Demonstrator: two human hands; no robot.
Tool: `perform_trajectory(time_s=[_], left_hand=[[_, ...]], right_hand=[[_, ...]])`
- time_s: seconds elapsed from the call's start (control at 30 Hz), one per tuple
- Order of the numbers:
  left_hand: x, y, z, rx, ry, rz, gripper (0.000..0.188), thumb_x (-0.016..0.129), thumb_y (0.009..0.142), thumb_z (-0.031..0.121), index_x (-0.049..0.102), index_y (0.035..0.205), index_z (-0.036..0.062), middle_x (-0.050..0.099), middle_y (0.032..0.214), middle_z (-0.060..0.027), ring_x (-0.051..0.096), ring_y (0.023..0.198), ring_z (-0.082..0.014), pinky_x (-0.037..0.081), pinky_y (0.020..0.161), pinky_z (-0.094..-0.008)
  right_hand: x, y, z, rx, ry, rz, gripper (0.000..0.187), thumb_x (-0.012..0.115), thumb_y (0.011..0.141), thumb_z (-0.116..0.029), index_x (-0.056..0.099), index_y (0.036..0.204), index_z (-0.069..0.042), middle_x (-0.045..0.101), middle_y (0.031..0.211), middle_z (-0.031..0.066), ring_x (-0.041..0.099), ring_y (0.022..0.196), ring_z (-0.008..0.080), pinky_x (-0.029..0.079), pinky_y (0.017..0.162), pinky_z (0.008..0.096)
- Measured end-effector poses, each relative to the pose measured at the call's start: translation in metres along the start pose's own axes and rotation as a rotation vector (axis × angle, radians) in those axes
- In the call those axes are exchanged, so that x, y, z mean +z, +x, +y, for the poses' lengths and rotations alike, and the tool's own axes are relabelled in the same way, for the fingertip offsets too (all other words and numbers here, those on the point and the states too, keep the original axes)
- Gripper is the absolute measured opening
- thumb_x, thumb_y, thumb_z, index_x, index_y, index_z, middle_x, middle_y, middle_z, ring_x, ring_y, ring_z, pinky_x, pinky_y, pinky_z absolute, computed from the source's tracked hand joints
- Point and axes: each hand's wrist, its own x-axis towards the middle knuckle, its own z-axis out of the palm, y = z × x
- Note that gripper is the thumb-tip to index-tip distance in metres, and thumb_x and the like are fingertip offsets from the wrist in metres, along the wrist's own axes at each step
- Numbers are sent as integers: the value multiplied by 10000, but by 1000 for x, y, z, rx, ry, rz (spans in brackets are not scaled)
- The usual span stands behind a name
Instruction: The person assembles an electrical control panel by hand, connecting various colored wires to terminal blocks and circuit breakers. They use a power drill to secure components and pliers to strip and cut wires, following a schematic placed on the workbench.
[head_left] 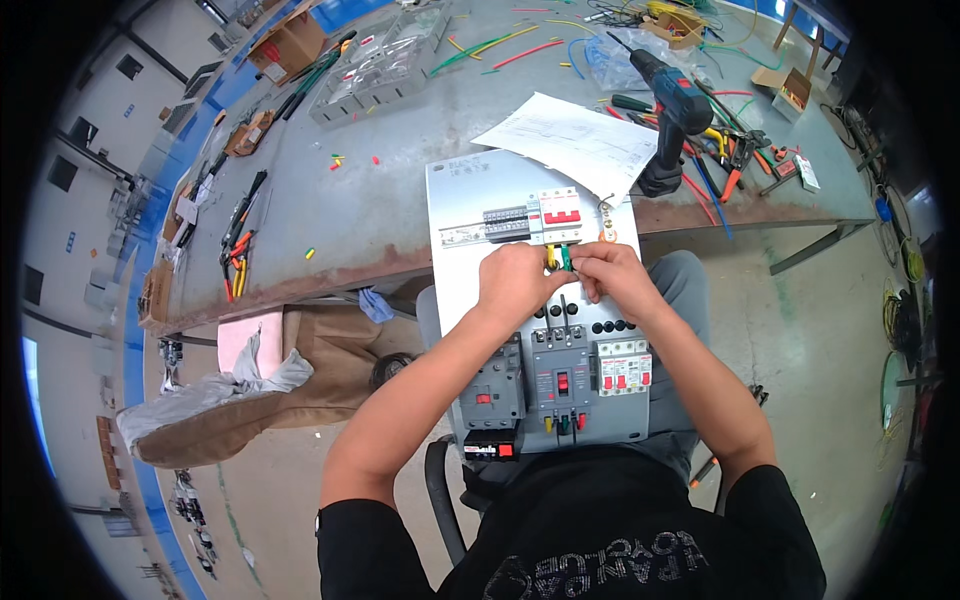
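Pinching the green wire (pixel 566 259), the right hand (pixel 612 271) angles inward — the left hand (pixel 514 278) curls alongside, hold unclear

Slants left forearm (pixel 425 385) in from 7 o'clock, right forearm (pixel 705 370) from 5; holds left hand (pixel 515 278) and right hand (pixel 615 270) close together, curling fingers (pixel 592 268).

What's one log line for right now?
left hand: by yellow wire; right hand: by green wire; drill: on table; paper: overlapping panel

grey workbench (pixel 380 210) | pale floor (pixel 815 320) | left wall (pixel 90 220), seemingly white
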Motion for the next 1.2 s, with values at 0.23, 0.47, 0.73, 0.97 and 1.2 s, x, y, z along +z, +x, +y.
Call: perform_trajectory(time_s=[0.23, 0.47, 0.73, 0.97, 1.2], left_hand=[[0, 1, -1, 16, -47, 0, 512, 877, 788, 533, 750, 750, 39, 706, 701, -124, 714, 686, -310, 558, 644, -426], [1, 2, -2, 8, -100, -15, 506, 871, 797, 528, 747, 751, 39, 712, 714, -126, 720, 717, -314, 563, 674, -434], [11, 0, -9, 23, -110, 7, 460, 877, 796, 507, 768, 788, 61, 727, 720, -104, 727, 712, -312, 567, 667, -438], [2, -3, -10, -8, -139, -9, 436, 869, 799, 473, 785, 807, 45, 743, 760, -140, 746, 783, -337, 582, 698, -450], [-1, 1, -4, -29, -167, -80, 422, 866, 800, 469, 804, 857, 56, 755, 813, -149, 750, 824, -342, 589, 739, -459]], right_hand=[[-95, 11, -82, -593, -495, 717, 371, 843, 934, -321, 741, 1082, 4, 715, 937, 29, 634, 837, 98, 510, 781, 270], [-125, 101, -120, -641, -427, 531, 413, 869, 915, -222, 717, 1232, -6, 758, 1141, 86, 725, 1038, 190, 549, 930, 320], [-75, 39, -232, -562, -560, 276, 346, 862, 888, -182, 764, 1170, -7, 782, 965, 56, 714, 844, 130, 575, 818, 290], [21, -63, -289, -220, -1191, -115, 451, 948, 666, -124, 718, 1040, -20, 750, 930, 90, 709, 885, 206, 575, 907, 371], [23, -53, -265, -160, -1335, -277, 498, 874, 648, -127, 721, 1106, -5, 743, 946, 176, 692, 835, 301, 564, 861, 374]])
